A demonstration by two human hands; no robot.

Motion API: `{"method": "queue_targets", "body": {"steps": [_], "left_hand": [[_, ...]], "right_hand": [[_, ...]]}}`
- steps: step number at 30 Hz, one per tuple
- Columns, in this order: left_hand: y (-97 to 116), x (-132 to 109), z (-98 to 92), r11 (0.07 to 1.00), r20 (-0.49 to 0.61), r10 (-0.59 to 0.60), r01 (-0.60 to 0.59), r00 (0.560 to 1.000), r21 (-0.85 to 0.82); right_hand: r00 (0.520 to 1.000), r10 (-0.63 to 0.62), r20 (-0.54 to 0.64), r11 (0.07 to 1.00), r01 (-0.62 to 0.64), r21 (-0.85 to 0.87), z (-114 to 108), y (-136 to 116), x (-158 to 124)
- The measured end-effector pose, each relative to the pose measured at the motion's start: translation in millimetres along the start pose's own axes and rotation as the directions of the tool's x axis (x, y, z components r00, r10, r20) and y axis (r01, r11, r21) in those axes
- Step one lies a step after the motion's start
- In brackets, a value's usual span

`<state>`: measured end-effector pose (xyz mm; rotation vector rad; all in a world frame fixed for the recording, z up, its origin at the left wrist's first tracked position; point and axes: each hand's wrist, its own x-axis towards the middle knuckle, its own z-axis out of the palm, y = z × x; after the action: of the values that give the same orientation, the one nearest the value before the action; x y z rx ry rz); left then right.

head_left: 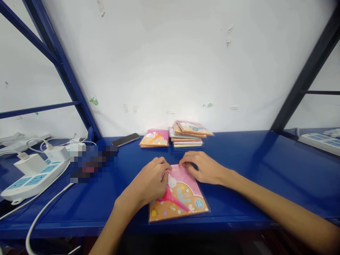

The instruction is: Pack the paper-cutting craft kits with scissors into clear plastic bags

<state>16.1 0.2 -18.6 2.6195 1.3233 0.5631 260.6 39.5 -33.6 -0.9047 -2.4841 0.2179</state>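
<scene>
A pink and orange packet of paper in a clear sleeve (183, 200) lies flat on the blue shelf (252, 166) near its front edge. My left hand (148, 184) rests on the packet's left side, fingers curled and pinching at its top edge. My right hand (203, 168) sits at the top right corner, fingers bent down onto the same edge. Both hands meet at the packet's far end.
A stack of similar packets (187, 134) and one single packet (154, 139) lie by the white wall. A dark phone (125, 139) lies left of them. White power strips with plugs and cables (32, 173) fill the left side. Blue frame struts stand at both sides.
</scene>
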Motion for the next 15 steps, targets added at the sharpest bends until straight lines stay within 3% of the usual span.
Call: {"method": "queue_targets", "body": {"steps": [3, 9, 15], "left_hand": [[-0.9, -1.5, -0.3, 0.997, 0.004, -0.063, 0.063, 0.998, 0.045], [-5.5, -2.3, 1.2, 0.997, 0.025, -0.012, 0.010, 1.000, 0.077], [-8.5, -3.6, -5.1, 0.996, 0.013, -0.078, 0.078, 0.997, 0.035]], "right_hand": [[0.998, 0.047, -0.029, 0.999, -0.047, 0.000, 0.3, 0.9, -0.4], [0.999, 0.051, -0.020, 0.997, -0.050, 0.051, -2.3, 1.9, 0.9], [0.997, 0.076, -0.028, 0.995, -0.074, 0.070, -3.9, 6.2, 1.5]]}}
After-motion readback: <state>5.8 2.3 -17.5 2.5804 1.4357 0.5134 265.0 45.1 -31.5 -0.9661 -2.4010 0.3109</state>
